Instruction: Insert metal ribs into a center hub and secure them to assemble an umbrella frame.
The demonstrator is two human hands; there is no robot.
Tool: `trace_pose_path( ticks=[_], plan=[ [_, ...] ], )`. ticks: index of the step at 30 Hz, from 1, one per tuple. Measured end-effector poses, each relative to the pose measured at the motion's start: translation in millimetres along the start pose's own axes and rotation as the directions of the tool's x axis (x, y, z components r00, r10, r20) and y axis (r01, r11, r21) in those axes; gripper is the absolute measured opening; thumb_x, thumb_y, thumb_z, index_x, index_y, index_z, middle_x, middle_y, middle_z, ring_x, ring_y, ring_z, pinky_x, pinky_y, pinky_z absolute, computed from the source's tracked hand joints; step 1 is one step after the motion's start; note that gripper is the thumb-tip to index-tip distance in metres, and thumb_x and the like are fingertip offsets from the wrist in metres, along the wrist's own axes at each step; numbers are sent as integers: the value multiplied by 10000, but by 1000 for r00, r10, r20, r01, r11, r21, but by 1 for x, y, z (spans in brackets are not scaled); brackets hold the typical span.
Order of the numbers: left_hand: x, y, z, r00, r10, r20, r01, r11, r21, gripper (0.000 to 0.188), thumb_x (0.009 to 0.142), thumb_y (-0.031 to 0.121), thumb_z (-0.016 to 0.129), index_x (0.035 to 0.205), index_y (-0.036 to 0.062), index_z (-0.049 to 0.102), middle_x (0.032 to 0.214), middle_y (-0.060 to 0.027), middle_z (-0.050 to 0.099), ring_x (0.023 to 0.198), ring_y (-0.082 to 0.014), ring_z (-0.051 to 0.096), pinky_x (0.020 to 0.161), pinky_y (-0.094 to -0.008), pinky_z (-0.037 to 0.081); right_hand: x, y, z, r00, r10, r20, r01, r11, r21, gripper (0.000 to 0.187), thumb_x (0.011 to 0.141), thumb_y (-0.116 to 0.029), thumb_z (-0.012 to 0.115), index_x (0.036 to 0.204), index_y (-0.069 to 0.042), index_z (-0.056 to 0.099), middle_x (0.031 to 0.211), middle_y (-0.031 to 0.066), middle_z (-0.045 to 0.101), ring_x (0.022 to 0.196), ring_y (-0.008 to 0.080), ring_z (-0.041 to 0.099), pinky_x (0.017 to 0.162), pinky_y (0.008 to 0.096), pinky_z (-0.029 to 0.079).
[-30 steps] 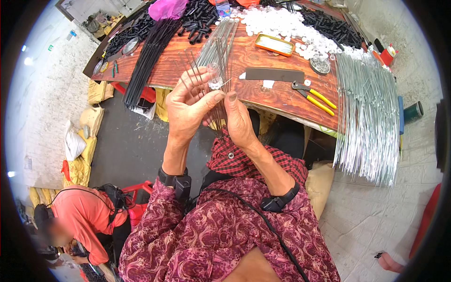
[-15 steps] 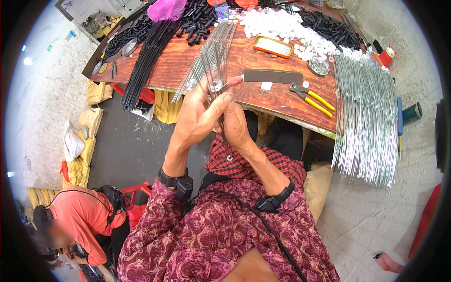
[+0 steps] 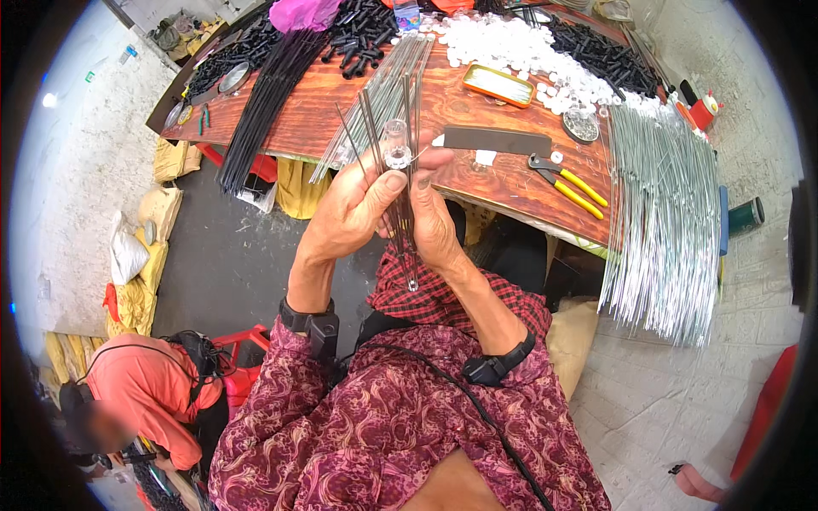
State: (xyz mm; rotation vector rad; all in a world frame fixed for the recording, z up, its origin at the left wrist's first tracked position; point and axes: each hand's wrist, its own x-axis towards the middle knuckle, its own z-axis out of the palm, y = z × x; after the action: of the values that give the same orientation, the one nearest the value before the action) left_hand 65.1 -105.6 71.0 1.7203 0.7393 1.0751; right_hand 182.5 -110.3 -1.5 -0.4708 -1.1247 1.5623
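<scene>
Above my lap, my left hand [image 3: 345, 209] and my right hand [image 3: 434, 226] meet around a bundle of thin dark metal ribs [image 3: 404, 230], like those of an umbrella. A clear plastic hub [image 3: 396, 156] with a notched rim sits among the ribs. My left thumb presses on the hub's near side, and the left fingers are behind it. My right thumb lies along the ribs, with the right fingertips beyond the hub. A fine wire end shows at the hub's right. The ribs fan out above my hands, while their lower ends hang together.
On the wooden table [image 3: 460, 183] lie yellow-handled pliers [image 3: 569, 186], a dark flat bar [image 3: 497, 139] and a tin [image 3: 499, 86]. Silver rods [image 3: 660, 221] overhang at right, black rods [image 3: 273, 111] at left. White caps [image 3: 494, 43] are heaped behind. A co-worker [image 3: 145, 387] bends at lower left.
The ribs above my hands have spread apart, and the hub shows more plainly. Both hands have shifted slightly, with my thumbs farther apart. The co-worker has bent lower.
</scene>
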Motion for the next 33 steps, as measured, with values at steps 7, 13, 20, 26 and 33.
trace_pose_path(
  ticks=[7, 13, 20, 26, 33],
  plan=[
    [2, -2, 4, 1000, -5, 2, 5, 1000, 8, 394, 1010, 224, 448, 1286, -58, 467, 1063, -143, 683, 1036, -203, 616, 952, -340, 450, 2, -1, -16, 999, -1, 37, 6, 990, -144, 711, 978, -631, 212, 976, -10, 558, 729, 44, 540, 642, 121, 514, 567, 256, 402],
    [3, -29, 10, 1000, 17, -17, -17, 999, -35, 386, 1018, 279, 426, 1218, -42, 506, 974, -125, 683, 638, -52, 553, 484, -163, 397, 2, -8, -20, 1000, 7, 0, -7, 971, -239, 660, 1007, -552, 290, 1294, 21, 443, 975, 117, 632, 912, 234, 617, 824, 344, 484],
    [15, -52, 20, 979, 37, -201, -65, 989, -136, 241, 1007, 167, 422, 1097, -37, 514, 757, -58, 565, 713, -128, 562, 684, -285, 493, -22, -61, -56, 998, -56, -18, 18, 576, -817, 168, 869, -144, 618, 961, -12, 665, 904, 130, 663, 789, 234, 658, 719, 350, 518],
    [17, -54, 36, 979, 76, -189, -94, 991, -90, 242, 1030, 237, 418, 1106, 11, 456, 679, 24, 406, 577, -46, 362, 511, -199, 320, 15, -101, -44, 878, -473, 76, 281, 379, -882, 130, 854, -49, 606, 959, 1, 664, 911, 110, 651, 779, 229, 674, 651, 330, 532],
    [21, -59, 40, 942, 130, -310, -101, 989, 106, 175, 968, 133, 479, 1051, -10, 539, 734, -83, 587, 618, -143, 561, 563, -298, 449, 8, -104, -41, 898, -433, 75, 233, 326, -916, 90, 792, -69, 675, 857, -16, 641, 808, 102, 651, 672, 236, 674, 568, 329, 518]
  ],
)
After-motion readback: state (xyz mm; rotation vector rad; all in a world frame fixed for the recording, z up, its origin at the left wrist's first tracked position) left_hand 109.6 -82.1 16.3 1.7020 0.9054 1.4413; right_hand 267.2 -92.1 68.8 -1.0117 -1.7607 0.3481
